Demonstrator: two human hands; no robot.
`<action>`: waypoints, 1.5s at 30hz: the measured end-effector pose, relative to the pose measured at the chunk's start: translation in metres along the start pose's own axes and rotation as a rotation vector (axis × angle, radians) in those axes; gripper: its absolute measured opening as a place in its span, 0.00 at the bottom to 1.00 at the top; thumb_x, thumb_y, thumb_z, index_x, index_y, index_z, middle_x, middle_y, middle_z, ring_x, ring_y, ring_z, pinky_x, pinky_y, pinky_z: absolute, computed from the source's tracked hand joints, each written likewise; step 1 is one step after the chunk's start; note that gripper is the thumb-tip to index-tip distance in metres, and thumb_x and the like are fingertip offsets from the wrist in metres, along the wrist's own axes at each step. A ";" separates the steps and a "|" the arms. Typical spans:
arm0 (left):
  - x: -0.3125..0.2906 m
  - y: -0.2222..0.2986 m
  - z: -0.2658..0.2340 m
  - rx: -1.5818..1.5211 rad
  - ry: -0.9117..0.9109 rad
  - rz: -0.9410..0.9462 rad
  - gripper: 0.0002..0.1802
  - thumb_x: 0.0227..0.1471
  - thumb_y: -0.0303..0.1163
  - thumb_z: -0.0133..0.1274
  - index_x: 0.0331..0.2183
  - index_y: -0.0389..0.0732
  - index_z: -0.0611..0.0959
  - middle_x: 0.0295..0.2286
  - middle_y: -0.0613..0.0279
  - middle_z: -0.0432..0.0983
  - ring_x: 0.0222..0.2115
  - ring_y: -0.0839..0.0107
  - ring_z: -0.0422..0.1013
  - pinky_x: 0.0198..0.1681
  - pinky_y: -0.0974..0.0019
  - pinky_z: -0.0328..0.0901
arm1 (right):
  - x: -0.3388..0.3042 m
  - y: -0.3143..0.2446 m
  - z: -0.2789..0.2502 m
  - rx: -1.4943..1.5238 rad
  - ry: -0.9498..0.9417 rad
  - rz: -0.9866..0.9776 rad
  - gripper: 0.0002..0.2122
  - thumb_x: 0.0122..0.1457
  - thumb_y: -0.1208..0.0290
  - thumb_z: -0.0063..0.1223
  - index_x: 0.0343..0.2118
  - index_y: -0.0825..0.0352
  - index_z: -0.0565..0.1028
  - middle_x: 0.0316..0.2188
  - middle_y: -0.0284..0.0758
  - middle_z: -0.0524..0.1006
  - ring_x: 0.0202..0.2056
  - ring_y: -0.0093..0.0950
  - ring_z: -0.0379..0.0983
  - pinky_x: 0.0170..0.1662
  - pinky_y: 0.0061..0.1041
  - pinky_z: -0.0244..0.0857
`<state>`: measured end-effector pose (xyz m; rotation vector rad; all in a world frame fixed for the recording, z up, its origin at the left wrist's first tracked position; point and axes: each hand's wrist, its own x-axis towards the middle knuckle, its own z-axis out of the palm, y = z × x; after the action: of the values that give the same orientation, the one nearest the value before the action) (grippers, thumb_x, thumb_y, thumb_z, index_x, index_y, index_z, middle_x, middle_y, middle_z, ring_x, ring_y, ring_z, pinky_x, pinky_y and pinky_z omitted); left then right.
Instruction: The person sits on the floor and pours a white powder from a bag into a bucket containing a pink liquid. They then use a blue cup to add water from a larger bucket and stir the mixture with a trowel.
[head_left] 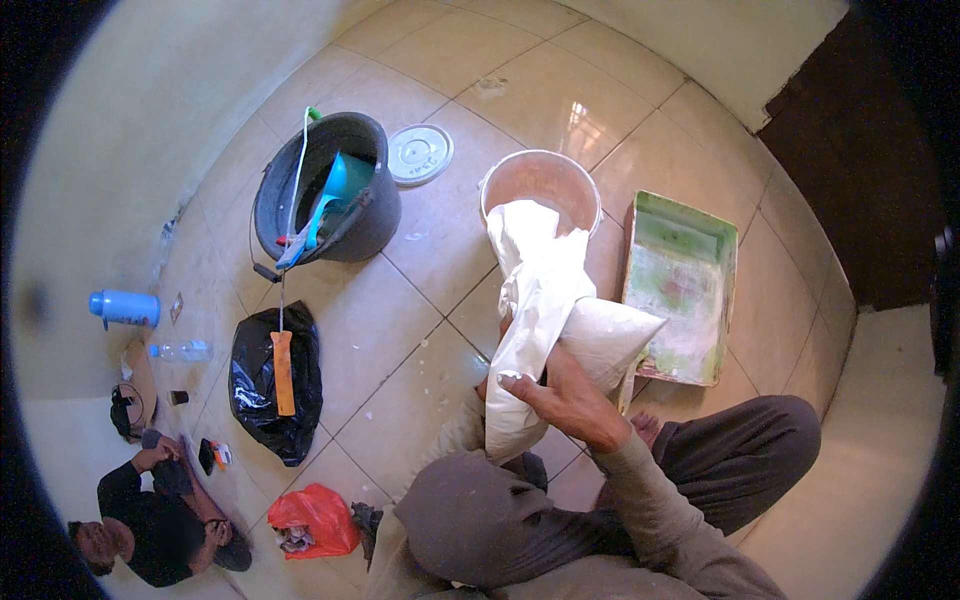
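A white plastic sack (540, 300) lies tilted in front of me, its upper end resting over the rim of a pale round bucket (490, 196) with a pinkish inside. My right hand (572, 398) grips the sack's side, thumb pressed on the plastic. Most of my left hand (506, 326) is hidden behind the sack; a little of it shows at the left edge, holding it. Whether anything runs out of the sack's mouth, I cannot tell. Beside the bucket, on the right, is a green paint tray (680, 285) with whitish smears.
A dark bucket (375, 215) holds a teal scoop (345, 180); an orange-handled roller (283, 370) leans across it. Nearby are a round lid (420, 153), a black plastic bag (250, 390) and a red bag (325, 520). A blue flask (130, 307), a clear bottle (185, 351) and a seated person (160, 515) are at left.
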<state>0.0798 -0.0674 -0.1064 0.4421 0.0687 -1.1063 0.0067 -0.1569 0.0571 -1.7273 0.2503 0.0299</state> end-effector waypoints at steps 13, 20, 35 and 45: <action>0.016 0.006 0.037 -0.130 -0.076 -0.120 0.31 0.56 0.49 0.34 0.53 0.36 0.63 0.46 0.54 0.68 0.44 0.63 0.68 0.50 0.61 0.63 | -0.012 -0.020 -0.021 0.084 -0.087 0.209 0.20 0.54 0.68 0.49 0.47 0.75 0.67 0.43 0.41 0.71 0.44 0.31 0.66 0.49 0.31 0.60; 0.022 0.022 0.071 -0.215 -0.124 -0.209 0.29 0.55 0.46 0.36 0.52 0.36 0.65 0.44 0.54 0.70 0.42 0.63 0.70 0.49 0.61 0.64 | -0.022 -0.038 -0.050 0.093 -0.125 0.152 0.18 0.53 0.69 0.48 0.45 0.75 0.69 0.41 0.42 0.73 0.41 0.30 0.71 0.46 0.24 0.65; 0.043 0.047 0.127 -0.358 -0.325 -0.346 0.22 0.50 0.40 0.38 0.45 0.37 0.72 0.35 0.56 0.75 0.31 0.67 0.73 0.41 0.64 0.69 | 0.001 -0.021 -0.092 0.079 0.355 0.261 0.24 0.50 0.62 0.58 0.48 0.71 0.67 0.41 0.40 0.72 0.41 0.30 0.69 0.46 0.28 0.63; 0.053 0.081 0.188 -0.308 -0.223 -0.344 0.27 0.51 0.57 0.40 0.38 0.43 0.76 0.31 0.58 0.76 0.28 0.66 0.73 0.37 0.63 0.69 | 0.022 -0.061 -0.103 0.158 0.485 0.108 0.13 0.56 0.70 0.51 0.41 0.72 0.74 0.34 0.35 0.77 0.34 0.24 0.72 0.39 0.22 0.66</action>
<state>0.1444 -0.1536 0.0753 0.0271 0.1195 -1.4503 0.0266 -0.2518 0.1306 -1.5420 0.6846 -0.3253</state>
